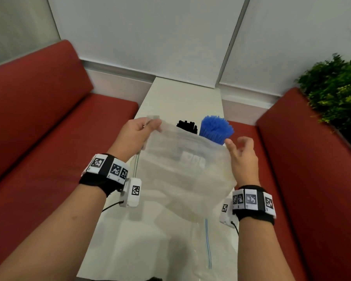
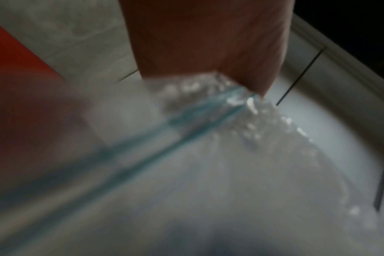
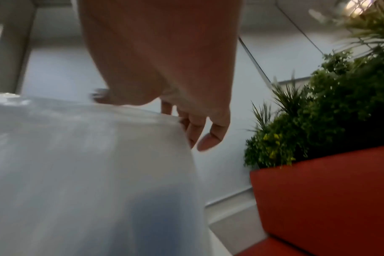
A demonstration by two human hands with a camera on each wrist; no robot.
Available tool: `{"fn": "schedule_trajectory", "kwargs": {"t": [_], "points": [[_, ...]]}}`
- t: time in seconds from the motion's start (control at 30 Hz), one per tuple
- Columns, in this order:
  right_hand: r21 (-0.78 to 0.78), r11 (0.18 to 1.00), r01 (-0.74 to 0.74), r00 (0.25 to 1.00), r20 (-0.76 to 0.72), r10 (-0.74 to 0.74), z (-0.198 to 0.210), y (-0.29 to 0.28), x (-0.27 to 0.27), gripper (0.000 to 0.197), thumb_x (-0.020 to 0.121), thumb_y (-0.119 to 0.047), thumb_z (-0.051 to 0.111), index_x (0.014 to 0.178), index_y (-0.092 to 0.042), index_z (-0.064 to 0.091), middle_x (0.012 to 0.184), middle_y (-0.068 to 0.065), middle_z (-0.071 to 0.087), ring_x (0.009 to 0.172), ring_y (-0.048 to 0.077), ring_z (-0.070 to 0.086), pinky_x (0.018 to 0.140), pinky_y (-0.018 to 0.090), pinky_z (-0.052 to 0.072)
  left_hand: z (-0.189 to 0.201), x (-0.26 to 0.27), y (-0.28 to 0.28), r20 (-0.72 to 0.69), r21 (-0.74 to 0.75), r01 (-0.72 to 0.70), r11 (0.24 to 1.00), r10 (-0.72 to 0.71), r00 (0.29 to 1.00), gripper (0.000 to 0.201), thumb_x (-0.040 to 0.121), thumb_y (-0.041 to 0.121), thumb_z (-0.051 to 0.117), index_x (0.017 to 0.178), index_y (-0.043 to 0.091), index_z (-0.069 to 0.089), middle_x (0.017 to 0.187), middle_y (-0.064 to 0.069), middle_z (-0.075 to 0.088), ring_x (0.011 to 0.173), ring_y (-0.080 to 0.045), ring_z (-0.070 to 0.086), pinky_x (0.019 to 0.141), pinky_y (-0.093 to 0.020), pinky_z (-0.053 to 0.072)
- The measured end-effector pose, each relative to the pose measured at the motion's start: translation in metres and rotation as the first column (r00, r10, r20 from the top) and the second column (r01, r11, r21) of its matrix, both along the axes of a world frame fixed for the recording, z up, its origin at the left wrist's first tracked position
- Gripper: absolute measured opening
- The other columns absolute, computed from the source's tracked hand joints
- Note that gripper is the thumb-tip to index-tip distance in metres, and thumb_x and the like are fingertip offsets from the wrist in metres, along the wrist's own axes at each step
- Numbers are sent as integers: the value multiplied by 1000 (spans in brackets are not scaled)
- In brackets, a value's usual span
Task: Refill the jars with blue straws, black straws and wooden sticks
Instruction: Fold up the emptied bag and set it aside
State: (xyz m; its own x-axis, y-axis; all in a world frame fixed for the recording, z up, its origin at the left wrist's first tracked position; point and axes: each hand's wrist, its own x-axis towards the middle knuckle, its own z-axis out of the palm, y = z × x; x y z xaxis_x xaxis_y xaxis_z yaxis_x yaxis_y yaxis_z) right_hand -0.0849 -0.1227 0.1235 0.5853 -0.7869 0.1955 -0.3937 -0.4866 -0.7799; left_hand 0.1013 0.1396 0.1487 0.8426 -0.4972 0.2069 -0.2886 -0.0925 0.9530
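Two hands worked one clear zip bag (image 1: pixel 182 169): left hand (image 1: pixel 137 136) pinched its far-left corner, right hand (image 1: pixel 242 157) released beside it. Blue straws (image 1: pixel 216 129) and black straws (image 1: pixel 187 126) stood far on the counter (image 1: pixel 180 98). Sticks likely next; open the bag.

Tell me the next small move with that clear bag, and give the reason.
Probably bring the right hand onto the near edge of the clear bag and pinch it. Only the left hand grips the bag, at its top corner, so it hangs slack over the table; the right hand's fingers are spread beside it, holding nothing. The blue straws and black straws stand behind.
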Motion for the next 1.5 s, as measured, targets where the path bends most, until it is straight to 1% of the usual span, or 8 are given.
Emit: {"fn": "schedule_trajectory", "kwargs": {"t": [0.2, 0.3, 0.4, 0.53, 0.8, 0.97, 1.07, 1.5], "points": [[350, 650, -675, 684, -34, 729, 17, 39, 26, 85, 74, -58, 80, 147, -29, 47, 142, -7, 59, 129, 8, 54, 104, 26, 44, 16, -24, -39, 74, 101, 297, 950, -305, 950, 36, 89, 51, 70, 85, 16, 75, 44, 13, 45, 39, -1, 38, 42, -14, 32], [438, 620, -651, 740, 184, 647, 1, 53, 33, 25, 91, -25, 75, 102, -4, 72, 89, 3, 76, 78, 15, 72, 72, 24, 55, 18, -19, -39, -47, 99, 443, 891, -441, 896, 51, 80, 58, 74, 102, 11, 73, 62, 16, 60, 54, 1, 54, 52, -14, 42], [391, 725, -567, 824, 255, 506, -1, 38, 29, 32, 93, -31, 72, 77, -4, 67, 64, 12, 61, 55, 20, 55, 56, 29, 46, 13, -9, -24, -185, 329, 663, 672, -642, 744, 38, 79, 44, 84, 112, 50, 67, 103, 25, 72, 95, 4, 68, 79, -10, 48], [417, 785, -459, 868, 398, 296, -2, 8, 17, 37, 96, -35, 68, 73, -7, 65, 51, 6, 53, 41, 15, 45, 42, 22, 37, 1, -3, -13, -326, 529, 647, 549, -573, 752, 24, 89, 12, 77, 109, 23, 69, 104, -1, 79, 95, -16, 75, 84, -28, 51], [385, 871, -305, 931, 312, 189, -18, -9, -12, 39, 93, -51, 66, 70, -19, 65, 41, 4, 44, 34, 14, 35, 39, 20, 29, 15, 13, -13, -58, 33, 205, 978, -203, 977, 10, 82, 31, 82, 85, 22, 78, 70, 1, 72, 62, -8, 63, 71, -24, 50], [490, 801, -345, 820, 572, 3, -14, 4, -2, 67, 91, -56, 67, 91, 10, 58, 85, 19, 50, 74, 30, 43, 63, 40, 37, -13, 2, -24, -504, -108, 230, 967, -252, 826, 101, 71, 64, 82, 153, 27, 36, 133, 2, 66, 110, -13, 71, 81, -33, 60], [500, 797, -339, 806, 591, -28, -15, 9, 3, 58, 93, -54, 65, 98, 4, 61, 91, 19, 50, 82, 31, 44, 66, 41, 39, -30, -10, -25, -634, -177, 399, 899, -415, 652, 66, 76, 57, 81, 124, 13, 72, 126, -9, 72, 113, -24, 71, 83, -37, 61], [617, 545, -568, 817, 503, 281, -31, -7, -19, 26, 81, 0, 69, 97, -15, 81, 94, 8, 77, 79, 19, 71, 68, 27, 58, -29, -10, -1, -514, -190, 229, 955, -296, 805, 25, 90, -4, 66, 106, 12, 78, 95, -8, 77, 69, -16, 71, 50, -27, 58]]}}
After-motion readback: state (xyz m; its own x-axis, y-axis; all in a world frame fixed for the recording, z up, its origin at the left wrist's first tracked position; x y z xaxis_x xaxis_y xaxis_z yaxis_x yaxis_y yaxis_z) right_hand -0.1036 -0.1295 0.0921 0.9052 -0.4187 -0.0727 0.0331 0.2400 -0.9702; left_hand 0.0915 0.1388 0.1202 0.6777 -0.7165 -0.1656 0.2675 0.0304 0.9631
